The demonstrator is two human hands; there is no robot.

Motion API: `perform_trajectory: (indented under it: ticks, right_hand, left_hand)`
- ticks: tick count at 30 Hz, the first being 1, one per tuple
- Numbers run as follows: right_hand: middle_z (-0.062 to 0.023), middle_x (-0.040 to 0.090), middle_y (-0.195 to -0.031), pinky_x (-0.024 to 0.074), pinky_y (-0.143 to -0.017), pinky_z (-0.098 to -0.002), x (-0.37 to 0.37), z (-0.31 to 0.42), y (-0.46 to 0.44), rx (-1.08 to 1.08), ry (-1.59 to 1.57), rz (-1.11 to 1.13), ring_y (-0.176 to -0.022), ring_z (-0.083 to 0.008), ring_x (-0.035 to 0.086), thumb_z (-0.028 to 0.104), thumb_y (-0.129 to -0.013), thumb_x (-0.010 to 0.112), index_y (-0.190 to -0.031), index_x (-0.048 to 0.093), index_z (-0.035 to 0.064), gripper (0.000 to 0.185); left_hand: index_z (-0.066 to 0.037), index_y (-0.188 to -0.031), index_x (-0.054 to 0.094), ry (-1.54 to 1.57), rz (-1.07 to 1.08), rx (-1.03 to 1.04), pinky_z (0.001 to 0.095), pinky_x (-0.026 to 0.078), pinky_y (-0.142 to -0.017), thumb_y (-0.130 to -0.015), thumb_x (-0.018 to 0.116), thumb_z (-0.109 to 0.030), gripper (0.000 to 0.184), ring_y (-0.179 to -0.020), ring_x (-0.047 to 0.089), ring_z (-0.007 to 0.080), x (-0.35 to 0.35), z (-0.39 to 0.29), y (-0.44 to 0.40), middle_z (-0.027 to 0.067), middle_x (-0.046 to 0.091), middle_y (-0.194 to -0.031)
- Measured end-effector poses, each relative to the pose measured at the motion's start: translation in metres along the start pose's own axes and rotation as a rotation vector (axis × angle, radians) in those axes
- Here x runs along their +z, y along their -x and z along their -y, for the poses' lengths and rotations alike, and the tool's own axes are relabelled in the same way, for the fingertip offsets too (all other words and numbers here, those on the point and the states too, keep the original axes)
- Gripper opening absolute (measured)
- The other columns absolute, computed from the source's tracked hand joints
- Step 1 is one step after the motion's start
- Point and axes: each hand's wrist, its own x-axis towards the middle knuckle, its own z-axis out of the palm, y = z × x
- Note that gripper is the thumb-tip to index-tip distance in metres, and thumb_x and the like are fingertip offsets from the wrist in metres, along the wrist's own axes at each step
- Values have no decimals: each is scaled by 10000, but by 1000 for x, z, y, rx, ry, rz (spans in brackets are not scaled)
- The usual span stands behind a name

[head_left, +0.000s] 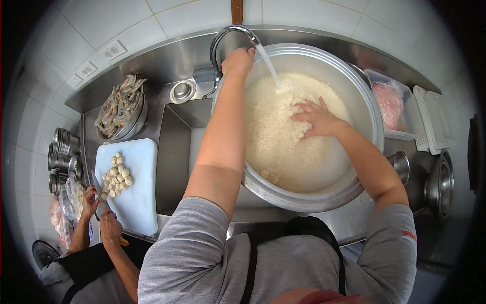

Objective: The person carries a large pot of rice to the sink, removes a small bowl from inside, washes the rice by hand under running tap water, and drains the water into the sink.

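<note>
A large metal pot [374, 121] stands over the sink, holding white rice [273, 121] in cloudy water. My right hand [315, 119] is in the pot, fingers spread and partly sunk in the wet rice. At the pot's far left rim, my left hand [238, 62] is closed on the edge, its fingertips partly hidden. The curved faucet [215, 48] arches around that hand, and a stream of water [268, 66] falls from it onto the rice.
At left, another person's hands [109, 225] hold a knife by a white cutting board [144, 202] with small pale round pieces [117, 175]. Behind is a bowl of shrimp [121, 109]. To the right are a plastic tub of pink meat [389, 104], a white lidded basket [430, 119] and metal bowls [439, 185].
</note>
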Motion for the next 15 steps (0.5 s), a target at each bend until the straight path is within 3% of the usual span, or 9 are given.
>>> perform_trajectory:
  ticks: [6,9,13,15]
  right_hand:
    - [-20,187,-1432,167,-1011,-592,0,-20,-33,369,22,2,-1332,-266,114,289,-696,654,-1298,388,210,662]
    - [-46,137,-1445,233,-1002,-557,13,-30,-47,400,-1,-39,-1327,-300,126,190,-697,626,-1248,448,137,581]
    - [-38,222,-1419,263,-999,-517,25,-29,-66,505,183,-26,-1321,-267,163,218,-722,621,-1217,489,129,520]
    - [-53,228,-1417,276,-999,-490,21,-23,-72,544,254,174,-1322,-271,159,251,-705,641,-1196,518,142,518]
  left_hand:
    - [-150,-1044,615,-24,25,14,413,437,-833,-870,375,-425,405,-998,564,287,2,-12,-9,109,606,-1054]
    - [-147,-1045,613,10,18,6,416,436,-837,-867,372,-413,400,-994,565,292,9,-5,-13,112,607,-1050]
    - [-163,-1061,608,-45,10,15,413,433,-843,-870,365,-393,385,-998,564,287,7,-9,-10,101,606,-1056]
    - [-170,-1067,605,-40,2,18,412,432,-844,-870,363,-391,382,-1000,563,284,5,-10,-8,95,606,-1059]
